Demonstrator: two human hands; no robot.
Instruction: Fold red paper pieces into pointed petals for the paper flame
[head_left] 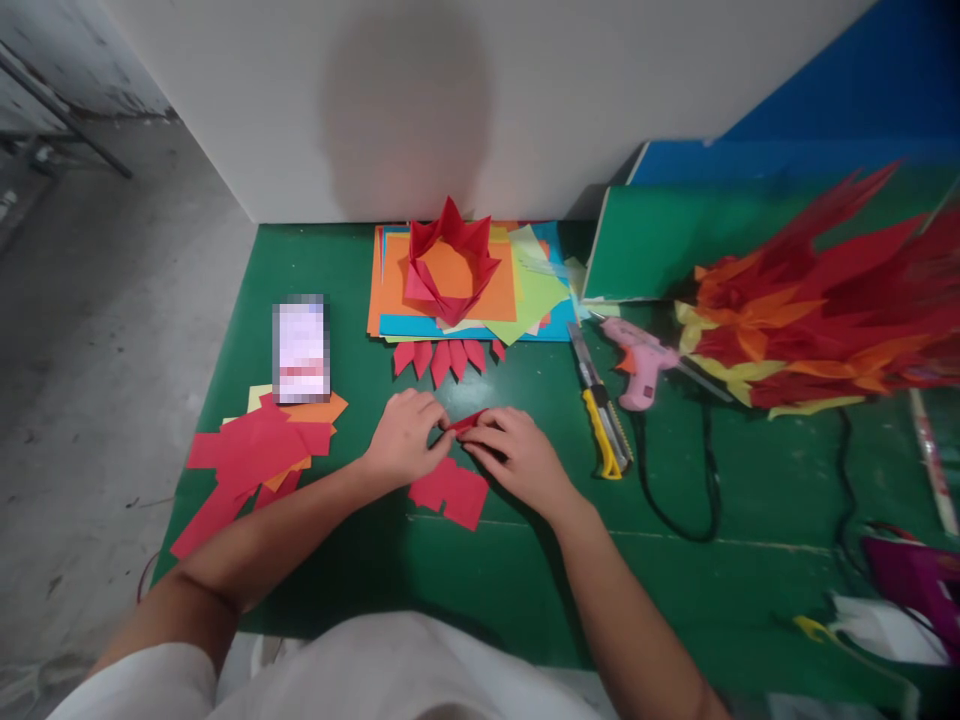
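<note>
Between my two hands is a small folded piece of red paper (469, 424), pinched at its left end by my left hand (411, 432) and at its right by my right hand (517, 455). Both hands have their fingers closed on it. Just below them lies a flat red paper cutout (454, 493) with notched edges. Above the hands, several pointed red paper pieces (440, 360) sit in a row. Behind those, a ring of folded red paper with points (451, 310) rests on an orange sheet (386, 290) in a stack of coloured paper.
Red paper scraps (255, 450) and a phone with a blurred screen (301, 350) lie to the left. At right are a yellow utility knife (604, 430), a pink glue gun (641, 365) with its black cord, and red-orange paper flowers (817, 320). A white board (562, 100) stands behind.
</note>
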